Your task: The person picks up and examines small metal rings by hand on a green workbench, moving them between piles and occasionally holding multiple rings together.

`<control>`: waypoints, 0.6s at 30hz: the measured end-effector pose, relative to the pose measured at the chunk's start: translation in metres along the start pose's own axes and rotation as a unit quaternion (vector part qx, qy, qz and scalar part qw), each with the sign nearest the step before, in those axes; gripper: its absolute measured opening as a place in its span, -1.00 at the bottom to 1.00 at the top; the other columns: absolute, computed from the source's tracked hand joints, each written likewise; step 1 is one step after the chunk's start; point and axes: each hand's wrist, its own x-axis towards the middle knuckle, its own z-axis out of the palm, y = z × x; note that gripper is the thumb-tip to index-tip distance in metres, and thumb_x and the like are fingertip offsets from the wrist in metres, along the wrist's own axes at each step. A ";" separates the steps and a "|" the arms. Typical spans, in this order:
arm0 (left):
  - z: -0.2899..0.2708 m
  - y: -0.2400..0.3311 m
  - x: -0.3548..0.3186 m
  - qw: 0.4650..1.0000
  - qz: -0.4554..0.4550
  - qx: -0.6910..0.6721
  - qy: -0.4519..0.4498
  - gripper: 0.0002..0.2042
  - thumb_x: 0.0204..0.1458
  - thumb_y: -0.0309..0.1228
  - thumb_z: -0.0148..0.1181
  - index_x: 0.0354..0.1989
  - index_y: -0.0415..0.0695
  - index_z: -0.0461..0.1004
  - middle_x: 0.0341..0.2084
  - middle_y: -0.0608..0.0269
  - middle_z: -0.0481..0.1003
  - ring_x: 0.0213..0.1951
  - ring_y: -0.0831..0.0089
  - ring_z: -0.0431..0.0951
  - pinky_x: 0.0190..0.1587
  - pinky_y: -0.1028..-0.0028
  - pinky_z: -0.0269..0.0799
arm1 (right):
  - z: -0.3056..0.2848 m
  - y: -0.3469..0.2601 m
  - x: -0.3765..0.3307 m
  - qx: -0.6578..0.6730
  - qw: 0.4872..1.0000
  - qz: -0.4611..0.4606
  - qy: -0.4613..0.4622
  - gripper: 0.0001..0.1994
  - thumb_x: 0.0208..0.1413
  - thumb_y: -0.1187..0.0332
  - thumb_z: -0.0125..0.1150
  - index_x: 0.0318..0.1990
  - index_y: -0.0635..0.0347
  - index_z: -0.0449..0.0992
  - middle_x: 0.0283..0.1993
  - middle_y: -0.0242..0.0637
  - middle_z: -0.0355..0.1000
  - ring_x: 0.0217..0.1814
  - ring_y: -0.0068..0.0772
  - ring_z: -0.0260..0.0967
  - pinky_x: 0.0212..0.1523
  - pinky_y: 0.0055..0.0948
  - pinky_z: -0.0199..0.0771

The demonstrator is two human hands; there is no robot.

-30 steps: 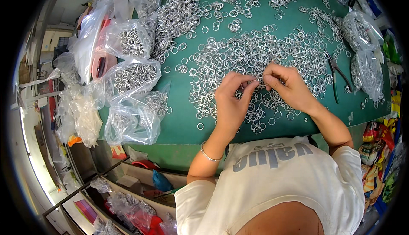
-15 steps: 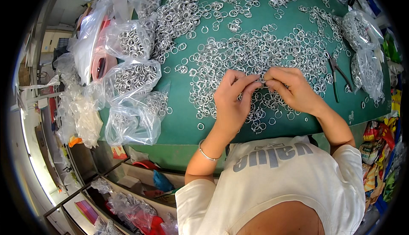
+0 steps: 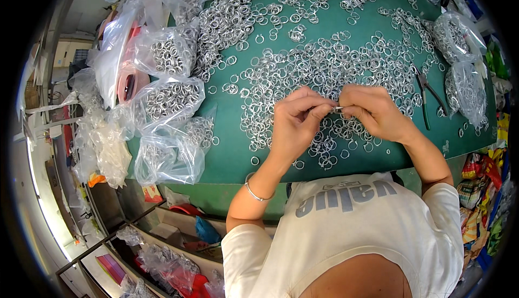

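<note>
My left hand [image 3: 299, 118] and my right hand [image 3: 373, 112] meet above a wide spread of silvery metal rings [image 3: 292, 71] on the green table top. Each hand is closed in a pinch, thumb against fingers. Between the fingertips a small piece of a metal ring [image 3: 338, 109] shows, gripped from both sides; the fingers cover most of it. Loose rings lie below and beyond both hands. To the right of my right hand rest pliers [image 3: 426, 93] with dark green handles, their jaws pointing away from me.
Clear plastic bags of rings [image 3: 172, 100] line the table's left side, and more bags [image 3: 466, 90] stand at the right edge. A second heap of rings [image 3: 230, 22] lies farther back. Below the table's front edge is an open drawer [image 3: 162, 227] with plastic bags.
Both hands have shifted slightly, and the fingertips have come closer together. A bit of metal now shows between them. My left forearm has swung a little to the left.
</note>
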 end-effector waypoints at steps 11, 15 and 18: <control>-0.009 -0.008 0.001 0.987 -0.129 -0.063 0.070 -0.87 0.04 -0.47 0.09 -0.44 -0.24 0.55 -0.58 0.42 0.38 -0.75 0.73 0.18 -0.74 0.70 0.05 | -0.006 -0.004 0.000 -0.086 0.977 -0.168 -0.094 -0.91 -0.20 0.55 0.09 -0.45 0.27 0.38 -0.54 -0.22 0.23 -0.48 -0.16 0.24 -0.47 -0.29 0.27; -0.017 -0.024 0.006 0.937 -0.213 -0.275 0.027 -0.79 0.11 -0.40 0.02 -0.27 -0.32 0.48 -0.59 0.46 0.35 -0.62 0.72 0.23 -0.58 0.68 0.19 | -0.006 -0.015 0.001 -0.112 0.984 -0.102 -0.091 -0.94 -0.09 0.47 0.08 -0.46 0.27 0.39 -0.54 -0.21 0.27 -0.47 -0.14 0.26 -0.43 -0.25 0.29; -0.017 -0.026 0.006 0.935 -0.208 -0.287 -0.002 -0.76 0.13 -0.44 -0.03 -0.12 -0.33 0.42 -0.54 0.41 0.35 -0.49 0.66 0.29 -0.45 0.63 0.27 | -0.001 0.016 0.000 -0.187 0.977 0.031 -0.099 -0.87 0.00 0.38 0.12 -0.39 0.28 0.45 -0.51 -0.14 0.37 -0.46 -0.14 0.33 -0.42 -0.30 0.32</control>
